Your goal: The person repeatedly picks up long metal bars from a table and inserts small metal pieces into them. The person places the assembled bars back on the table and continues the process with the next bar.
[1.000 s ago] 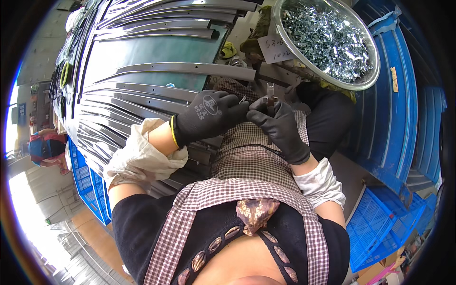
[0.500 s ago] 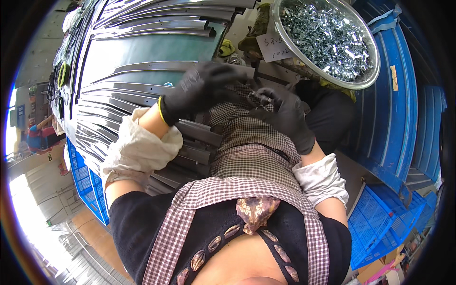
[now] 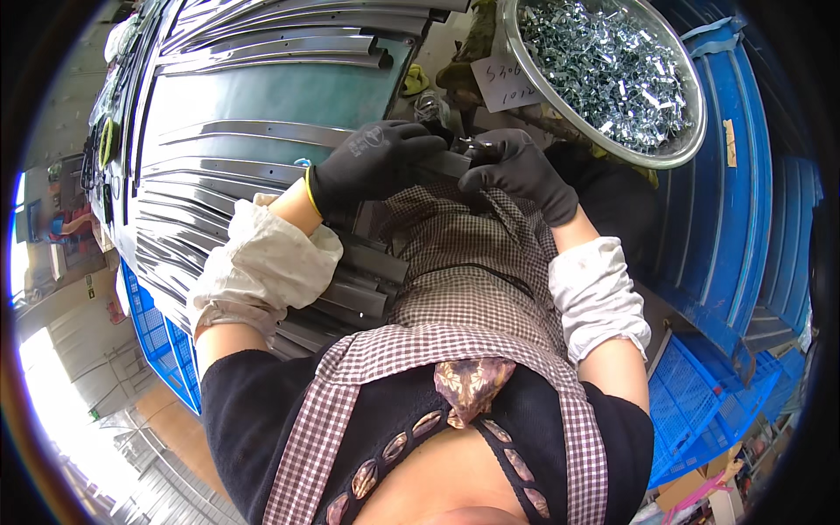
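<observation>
A green-topped table (image 3: 280, 101) fills the left, spread with dark strips (image 3: 280, 48), whether finished or not I cannot tell. Upper right, a round basin (image 3: 652, 164) holds a heap of shiny metal pieces (image 3: 604, 74). Over the lap, the left hand (image 3: 376, 157) curls closed around one strip (image 3: 453, 164); the right hand (image 3: 521, 171) pinches a small metal part (image 3: 475, 146) by its end, fingers hiding whether they join.

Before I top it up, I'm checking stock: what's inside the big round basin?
A heap of small, shiny metal pieces shows inside the round basin. They cover its bottom, so anything beneath the top layer cannot be seen.
</observation>
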`<action>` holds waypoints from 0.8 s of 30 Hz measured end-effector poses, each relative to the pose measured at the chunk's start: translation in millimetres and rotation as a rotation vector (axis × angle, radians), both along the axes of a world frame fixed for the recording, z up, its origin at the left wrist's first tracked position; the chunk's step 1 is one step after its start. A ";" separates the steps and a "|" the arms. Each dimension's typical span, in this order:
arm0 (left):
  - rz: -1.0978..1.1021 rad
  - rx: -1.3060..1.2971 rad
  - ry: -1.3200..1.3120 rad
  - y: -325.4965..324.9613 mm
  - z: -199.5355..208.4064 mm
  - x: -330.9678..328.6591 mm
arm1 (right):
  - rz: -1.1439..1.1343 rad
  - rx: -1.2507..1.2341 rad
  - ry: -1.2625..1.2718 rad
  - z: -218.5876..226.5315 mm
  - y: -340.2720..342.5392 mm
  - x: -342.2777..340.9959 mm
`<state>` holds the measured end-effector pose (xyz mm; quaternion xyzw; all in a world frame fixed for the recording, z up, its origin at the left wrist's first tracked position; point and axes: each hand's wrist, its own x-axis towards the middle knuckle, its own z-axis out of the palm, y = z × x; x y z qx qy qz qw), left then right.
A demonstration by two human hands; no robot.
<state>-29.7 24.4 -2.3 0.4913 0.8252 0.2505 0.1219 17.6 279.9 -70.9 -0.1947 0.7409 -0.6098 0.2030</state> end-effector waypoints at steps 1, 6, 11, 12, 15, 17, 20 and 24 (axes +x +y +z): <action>0.017 0.003 -0.010 -2.0 -0.2 -0.5 | -0.003 -0.101 -0.055 -1.9 -2.6 -0.9; 0.075 0.026 0.044 -0.4 -0.4 -1.9 | -0.279 -0.105 0.109 4.8 -11.8 19.7; 0.099 -0.009 0.117 -3.6 0.6 0.1 | -0.284 0.466 0.290 24.6 27.2 43.7; 0.085 0.003 0.146 -4.6 -1.8 -1.2 | -0.290 0.440 0.343 24.8 27.3 47.2; 0.053 0.005 0.207 -5.3 -6.6 -3.9 | -0.294 0.382 0.447 20.2 22.5 51.8; 0.054 -0.032 0.219 -4.2 -1.7 -2.7 | -0.270 0.379 0.456 20.6 16.2 44.4; -0.009 -0.011 0.216 -7.9 -7.0 -6.0 | -0.271 0.417 0.560 25.2 14.4 41.6; 0.002 -0.045 0.141 -8.6 -4.2 -5.2 | -0.199 0.489 0.610 26.6 10.2 36.9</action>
